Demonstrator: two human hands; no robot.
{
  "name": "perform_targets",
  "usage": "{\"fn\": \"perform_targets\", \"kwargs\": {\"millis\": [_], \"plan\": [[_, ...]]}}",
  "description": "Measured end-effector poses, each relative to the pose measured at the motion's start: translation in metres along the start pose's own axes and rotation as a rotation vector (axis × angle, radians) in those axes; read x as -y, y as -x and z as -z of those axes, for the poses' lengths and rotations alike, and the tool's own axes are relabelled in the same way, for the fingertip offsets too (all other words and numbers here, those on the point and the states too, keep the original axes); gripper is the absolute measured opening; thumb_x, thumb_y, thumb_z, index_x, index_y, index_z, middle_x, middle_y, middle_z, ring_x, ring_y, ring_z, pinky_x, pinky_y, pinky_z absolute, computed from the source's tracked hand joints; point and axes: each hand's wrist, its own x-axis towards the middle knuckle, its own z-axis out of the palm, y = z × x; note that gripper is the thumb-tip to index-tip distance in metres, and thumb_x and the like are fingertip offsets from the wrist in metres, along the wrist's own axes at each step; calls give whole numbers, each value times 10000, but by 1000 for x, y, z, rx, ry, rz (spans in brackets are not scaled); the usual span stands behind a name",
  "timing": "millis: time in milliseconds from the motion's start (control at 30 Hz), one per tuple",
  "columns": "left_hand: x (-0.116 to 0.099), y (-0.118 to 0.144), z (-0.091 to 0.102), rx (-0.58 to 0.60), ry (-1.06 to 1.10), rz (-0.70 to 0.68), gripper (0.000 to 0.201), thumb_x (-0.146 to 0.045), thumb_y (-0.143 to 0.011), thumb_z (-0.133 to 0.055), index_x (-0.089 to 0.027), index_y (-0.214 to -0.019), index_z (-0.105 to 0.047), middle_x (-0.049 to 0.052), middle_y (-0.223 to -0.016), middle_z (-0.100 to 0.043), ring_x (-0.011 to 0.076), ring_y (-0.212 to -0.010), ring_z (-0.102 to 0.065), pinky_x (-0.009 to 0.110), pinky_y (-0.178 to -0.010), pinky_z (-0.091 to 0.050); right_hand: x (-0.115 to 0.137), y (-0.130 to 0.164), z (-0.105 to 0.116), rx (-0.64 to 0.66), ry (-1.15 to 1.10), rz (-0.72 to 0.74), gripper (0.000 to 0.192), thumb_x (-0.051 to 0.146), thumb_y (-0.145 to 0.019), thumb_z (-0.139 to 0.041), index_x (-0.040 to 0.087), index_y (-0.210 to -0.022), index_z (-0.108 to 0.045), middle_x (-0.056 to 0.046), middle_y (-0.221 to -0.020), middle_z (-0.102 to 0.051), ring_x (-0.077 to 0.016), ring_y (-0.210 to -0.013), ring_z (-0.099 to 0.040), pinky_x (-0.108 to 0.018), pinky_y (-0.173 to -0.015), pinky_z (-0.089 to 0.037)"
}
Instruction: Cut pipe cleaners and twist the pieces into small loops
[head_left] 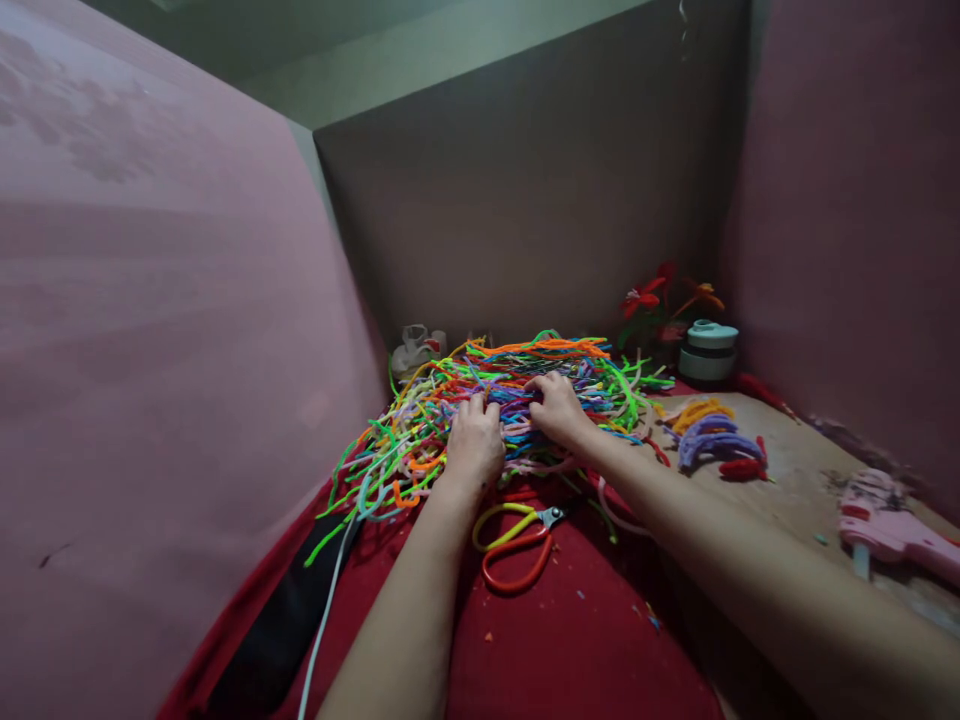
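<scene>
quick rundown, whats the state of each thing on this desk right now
left hand: palm down on the pile, grip unclear
right hand: fingers dug into the pile, grip unclear
pipe cleaner pile: loose and tangled, many colours
scissors: lying flat on the red cloth, untouched
purple bundle: set apart, bent
pink glue gun: lying on its side
round container: lid on

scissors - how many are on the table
1: the scissors with yellow and orange handles lie on the red cloth, just near side of the left hand. More could be hidden under the pipe cleaner pile.
</scene>
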Motion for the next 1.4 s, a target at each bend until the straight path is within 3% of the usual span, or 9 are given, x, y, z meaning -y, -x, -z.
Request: {"fn": "perform_targets", "kwargs": {"millis": [133,300,500,933,1100,1267,1333,1400], "plan": [[-2,1,2,3,-10,22,252,-211,-840,-449,-160,-1045,-586,126,-1087,-531,248,-991,-520,369,-850,-435,6,4,4,5,19,59,214,134,-731,-502,176,-855,-672,-89,-919,-557,-226,-931,-461,-321,-863,-386],[-4,1,4,21,-36,64,502,-220,-846,-439,-174,-1340,-367,129,-1125,-513,239,-931,-572,367,-813,-446,7,10,4,33,40,121,242,132,-774,-483,196,-855,-701,-89,-911,-572,-230,-924,-455,-318,-833,-394],[-4,3,7,100,-79,27,396,-185,-840,-418,-188,-1224,-516,125,-1105,-523,244,-913,-590,359,-797,-449,6,12,5,63,62,141,249,133,-779,-485,192,-847,-717,-90,-943,-585,-228,-937,-456,-317,-836,-405],[-4,2,2,115,-81,40,376,-211,-877,-388,-176,-1235,-495,138,-1132,-516,242,-970,-577,360,-805,-439,8,10,15,150,89,186,271,196,-821,-481,173,-968,-708,-89,-975,-625,-207,-966,-519,-295,-889,-405],[-3,3,-2,75,-60,57,393,-242,-899,-364,-179,-1277,-447,133,-1156,-513,240,-1006,-557,372,-844,-420,9,12,31,228,107,301,517,424,-790,-555,180,-1246,-558,-116,-1120,-579,-244,-1058,-498,-344,-924,-397],[-1,4,-6,32,-18,59,407,-248,-905,-359,-178,-1301,-426,128,-1201,-514,238,-1032,-544,363,-861,-415,3,23,27,297,344,450,987,585,-603,-662,161,-1421,-309,-206,-1372,-382,-404,-1236,-341,-493,-977,-314],[-3,4,-6,15,0,60,418,-261,-915,-344,-170,-1318,-406,125,-1218,-517,228,-1049,-534,349,-875,-411,1,25,22,292,439,474,947,562,-659,-618,139,-1433,-272,-230,-1401,-338,-432,-1264,-303,-514,-992,-273],[-6,3,-5,-19,31,68,437,-282,-922,-336,-167,-1342,-371,122,-1241,-512,216,-1069,-520,338,-896,-406,0,23,19,285,497,483,805,437,-743,-561,121,-1427,-276,-233,-1388,-360,-409,-1240,-350,-493,-979,-285]]}}
